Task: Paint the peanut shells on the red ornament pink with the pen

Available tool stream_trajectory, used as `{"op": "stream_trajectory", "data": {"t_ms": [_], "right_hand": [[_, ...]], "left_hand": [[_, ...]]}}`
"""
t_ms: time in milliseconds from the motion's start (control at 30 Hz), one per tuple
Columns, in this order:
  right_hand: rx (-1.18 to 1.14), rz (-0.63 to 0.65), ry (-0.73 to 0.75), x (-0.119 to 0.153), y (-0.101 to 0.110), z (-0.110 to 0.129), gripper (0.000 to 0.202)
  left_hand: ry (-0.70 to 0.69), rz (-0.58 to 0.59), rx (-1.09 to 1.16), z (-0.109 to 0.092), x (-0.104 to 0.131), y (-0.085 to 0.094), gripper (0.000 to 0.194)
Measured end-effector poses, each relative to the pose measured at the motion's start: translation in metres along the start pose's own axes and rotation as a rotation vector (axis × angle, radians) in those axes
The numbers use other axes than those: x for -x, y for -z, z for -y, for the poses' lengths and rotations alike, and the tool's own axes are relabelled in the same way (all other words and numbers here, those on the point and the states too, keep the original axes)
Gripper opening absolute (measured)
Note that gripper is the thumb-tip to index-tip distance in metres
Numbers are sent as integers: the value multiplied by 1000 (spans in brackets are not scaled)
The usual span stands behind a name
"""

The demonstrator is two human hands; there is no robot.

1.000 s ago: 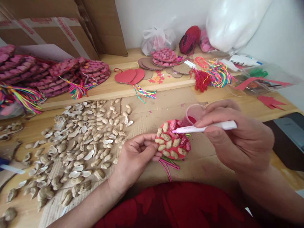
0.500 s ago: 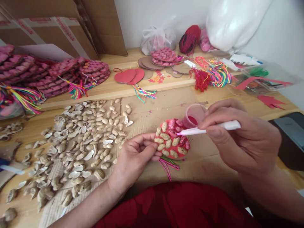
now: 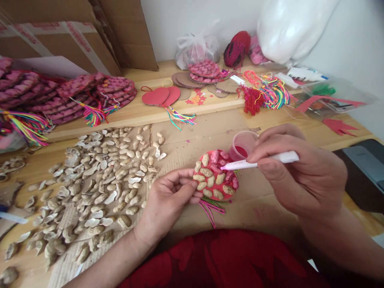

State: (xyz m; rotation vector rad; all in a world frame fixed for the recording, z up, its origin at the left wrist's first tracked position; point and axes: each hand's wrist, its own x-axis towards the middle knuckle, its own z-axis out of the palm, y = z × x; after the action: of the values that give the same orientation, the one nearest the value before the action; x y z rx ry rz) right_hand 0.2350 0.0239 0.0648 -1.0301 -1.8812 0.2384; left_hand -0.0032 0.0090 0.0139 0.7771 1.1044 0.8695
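Between thumb and fingers, my left hand (image 3: 172,196) grips the left edge of a round red disc (image 3: 214,193) covered with peanut shells. The shells at its upper right are pink; those at the left and bottom keep their tan colour. Green and pink cords (image 3: 212,210) hang from the disc's lower edge. A white marker-like pen (image 3: 270,160) is pinched in my right hand (image 3: 295,168), its pink tip touching or just above the shells near the disc's top middle. Right behind the disc stands a clear cup (image 3: 243,141) holding pink liquid, partly hidden by my right fingers.
Loose peanut shells (image 3: 102,176) spread over the cardboard at the left. Along the back lie stacked pink shell discs (image 3: 117,90), red paper discs (image 3: 157,96), colourful tassels (image 3: 274,92) and a clear plastic box (image 3: 345,96). A dark phone-like object (image 3: 364,176) lies at the right.
The whole scene has shifted slightly left in view. Both hands keep their grip, and the pen tip stays near the same pink shells.
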Motion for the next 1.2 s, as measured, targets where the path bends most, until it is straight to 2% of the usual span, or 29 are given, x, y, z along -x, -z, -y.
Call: {"op": "stream_trajectory", "data": {"t_ms": [567, 1200], "right_hand": [[-40, -50, -13, 0, 0, 1, 6], [-4, 33, 50, 0, -1, 1, 5]], "left_hand": [[-12, 4, 1, 1, -1, 1, 16], [-10, 6, -47, 1, 0, 0, 22]]}}
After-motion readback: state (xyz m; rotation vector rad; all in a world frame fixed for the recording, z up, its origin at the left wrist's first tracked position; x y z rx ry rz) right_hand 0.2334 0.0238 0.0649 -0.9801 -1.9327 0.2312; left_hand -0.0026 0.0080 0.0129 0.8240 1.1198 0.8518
